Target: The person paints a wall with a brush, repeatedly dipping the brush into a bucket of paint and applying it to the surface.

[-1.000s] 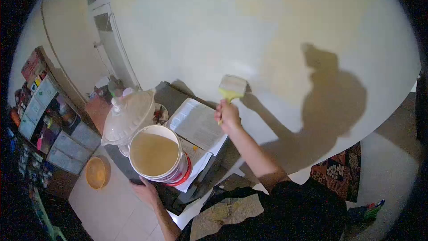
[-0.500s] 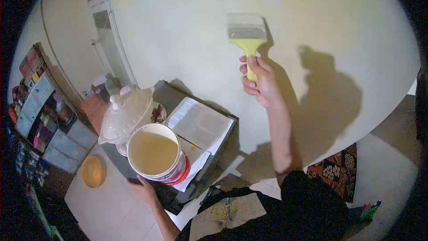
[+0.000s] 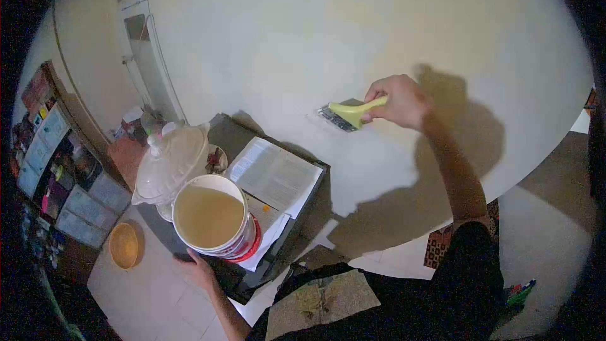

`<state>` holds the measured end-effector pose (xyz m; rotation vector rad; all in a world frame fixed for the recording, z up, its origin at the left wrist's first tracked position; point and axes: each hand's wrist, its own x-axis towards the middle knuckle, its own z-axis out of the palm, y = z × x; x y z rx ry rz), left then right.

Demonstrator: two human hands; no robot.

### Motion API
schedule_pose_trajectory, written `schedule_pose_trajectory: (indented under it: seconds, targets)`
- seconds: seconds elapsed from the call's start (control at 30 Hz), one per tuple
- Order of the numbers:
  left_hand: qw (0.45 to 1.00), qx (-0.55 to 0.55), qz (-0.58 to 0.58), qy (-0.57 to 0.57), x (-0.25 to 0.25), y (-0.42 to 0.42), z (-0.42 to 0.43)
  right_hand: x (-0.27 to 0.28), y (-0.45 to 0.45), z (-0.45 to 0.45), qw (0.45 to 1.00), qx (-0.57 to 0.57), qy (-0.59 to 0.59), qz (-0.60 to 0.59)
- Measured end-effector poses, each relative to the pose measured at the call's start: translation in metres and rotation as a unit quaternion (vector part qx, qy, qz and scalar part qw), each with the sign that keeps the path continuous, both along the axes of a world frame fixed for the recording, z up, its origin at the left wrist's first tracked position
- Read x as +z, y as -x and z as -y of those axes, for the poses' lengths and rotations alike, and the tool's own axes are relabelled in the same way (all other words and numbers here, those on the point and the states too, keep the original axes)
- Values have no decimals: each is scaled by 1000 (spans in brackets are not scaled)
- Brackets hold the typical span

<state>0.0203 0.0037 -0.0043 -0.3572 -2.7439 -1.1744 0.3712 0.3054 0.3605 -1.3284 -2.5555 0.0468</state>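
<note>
My right hand [image 3: 404, 102] is closed around the yellow-green handle of a wide paintbrush [image 3: 347, 115]. The brush is tilted, its bristles pointing left and close to the pale wall; the bristle ends are blurred, so I cannot tell if they touch. A white bucket [image 3: 243, 240] with a red band stands on the dark table, holding murky beige liquid [image 3: 208, 218]. Just below the bucket, my left hand [image 3: 199, 273] lies at the table's edge with thumb and fingers apart. Whether it also touches the bucket is unclear.
On the dark table [image 3: 221, 127] lie an open book [image 3: 278, 170] and loose papers. A translucent lidded dish [image 3: 167, 164] stands behind the bucket. The wall [image 3: 284, 44] rises ahead. A yellow bowl [image 3: 124, 245] sits on the floor, near a cluttered shelf [image 3: 88, 208]. A patterned rug [image 3: 439, 249] lies right.
My right hand has moved down and right, turning the paintbrush from bristles-up to bristles pointing left and down. My left hand keeps its place by the bucket; the view has shifted slightly.
</note>
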Motion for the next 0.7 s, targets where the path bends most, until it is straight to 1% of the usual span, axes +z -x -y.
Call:
schedule_pose_trajectory:
  seconds: [0.03, 0.07, 0.1, 0.17, 0.2, 0.23, 0.27, 0.3, 0.37, 0.4, 0.43, 0.5, 0.53, 0.57, 0.6, 0.63, 0.67, 0.7]
  targets:
    - [1000, 2, 1, 1, -3, 2, 1, 2, 1, -3, 999, 40, -18, -14]
    - [1000, -10, 13, -18, -9, 5, 2, 11, -1, -5, 994, -12, 106, -17]
    - [999, -21, 25, -39, -13, 7, 3, 9, -3, -10, 994, -9, 106, -16]
    - [999, -1, 16, -31, 8, -3, -1, 2, -14, -26, 974, 35, 198, -108]
    - [999, -2, 19, -29, 13, -5, -2, 0, -12, -27, 969, 23, 206, -138]
    - [999, -4, 21, -27, 15, -6, -2, 0, -11, -25, 969, 27, 204, -137]
    - [998, -19, 20, -61, -4, 3, 1, -1, -8, -22, 962, 34, 172, -210]
    - [998, -17, 20, -62, -1, 2, 2, -1, -6, -20, 948, 40, 140, -283]
    - [997, -31, 57, -44, 7, 0, 1, 3, -2, -22, 945, 48, 127, -299]
    - [999, 5, 50, -19, 7, -2, -2, 5, 0, -24, 924, 53, 117, -362]
    - [999, 5, 50, -21, 8, -2, -1, 8, 3, -26, 898, 58, 105, -423]
    - [996, -27, 64, -62, 15, -4, 0, 20, 6, -23, 895, 77, 83, -432]
    - [999, 1, 10, -45, -2, 1, -3, 28, 8, -22, 903, 99, 13, -419]
    - [999, -1, 9, -50, -16, 6, -1, 38, 9, -20, 906, 120, -57, -403]
    - [999, -5, 28, -43, -8, 5, 1, 50, 9, -17, 895, 171, -120, -393]
    - [998, -8, 48, -34, -4, 3, 0, 64, 12, -10, 895, 171, -124, -392]
    - [998, -34, 32, -45, -25, 15, 3, 80, 17, -1, 880, 178, -196, -395]
    - [998, -35, 33, -44, -31, 17, 2, 93, 21, 6, 860, 184, -266, -395]
